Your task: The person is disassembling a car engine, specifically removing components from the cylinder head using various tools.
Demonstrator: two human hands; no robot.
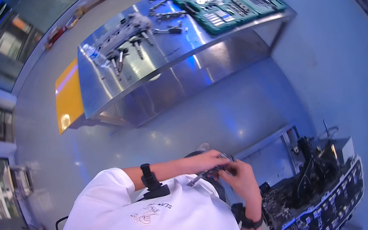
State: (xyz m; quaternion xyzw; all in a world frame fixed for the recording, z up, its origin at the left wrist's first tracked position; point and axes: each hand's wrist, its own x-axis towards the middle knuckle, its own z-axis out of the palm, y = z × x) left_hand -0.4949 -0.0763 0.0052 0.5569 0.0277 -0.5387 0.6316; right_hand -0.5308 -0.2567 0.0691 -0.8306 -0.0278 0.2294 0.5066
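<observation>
My left hand (209, 161) and my right hand (241, 176) are close together in front of my body. Between them is a dark metal piece with a grey rod (195, 179) jutting out toward my shirt. The fingers of both hands are closed around it. Its exact kind is too small and too covered by the fingers to tell. Close by on the right, nearest to my right hand, stands a large engine (299, 191) with a dark, open-faced side.
Ahead is a metal workbench (163, 63). On it lie a green tool case (224, 10) with sockets, a grey engine part (122, 33), several loose tools and a clear plastic bottle (94, 55). A yellow panel (69, 94) stands at the bench's left end.
</observation>
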